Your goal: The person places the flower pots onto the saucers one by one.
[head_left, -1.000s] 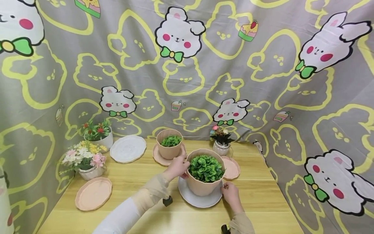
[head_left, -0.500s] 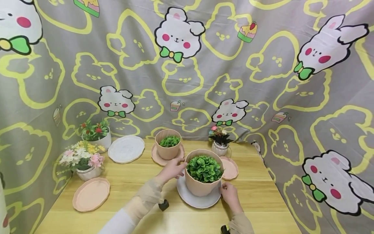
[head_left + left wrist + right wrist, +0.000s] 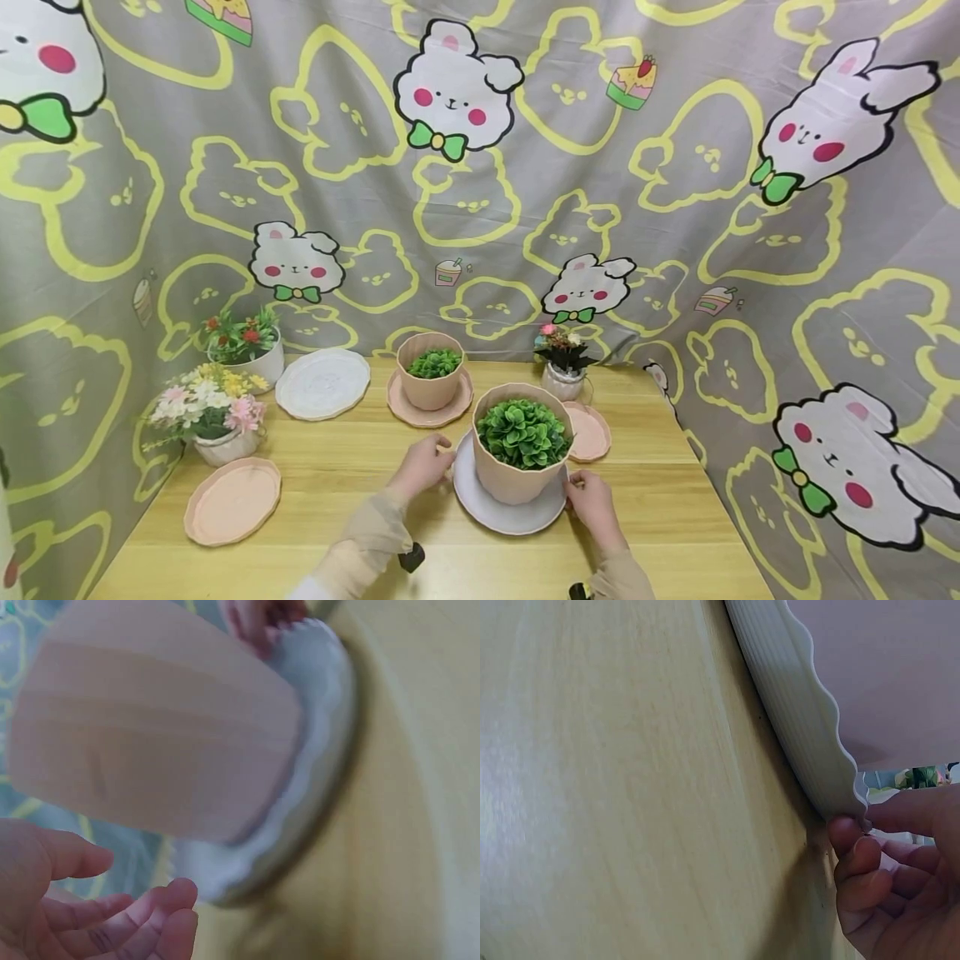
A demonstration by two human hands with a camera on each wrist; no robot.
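A large pink flower pot (image 3: 521,479) with a bushy green plant (image 3: 525,433) stands on a white scalloped saucer (image 3: 480,500) right of the table's middle. My right hand (image 3: 592,500) pinches the saucer's right rim between thumb and fingers, as the right wrist view shows up close. On the other side, my left hand (image 3: 422,467) is just left of the saucer, its fingers loosely bent with nothing between them. In the left wrist view the thumb and fingers of that hand (image 3: 97,900) are apart, below the blurred pot (image 3: 150,727).
Behind stands a smaller pink pot (image 3: 431,387) on a pink saucer (image 3: 396,407). Another pink saucer (image 3: 592,433) and a small flower pot (image 3: 562,379) are at the back right. At left are a white saucer (image 3: 322,383), a pink saucer (image 3: 232,500) and two potted flowers (image 3: 225,450).
My left hand has let go of the large pot's left side and moved down and left, beside the saucer. My right hand stays at the saucer's rim.
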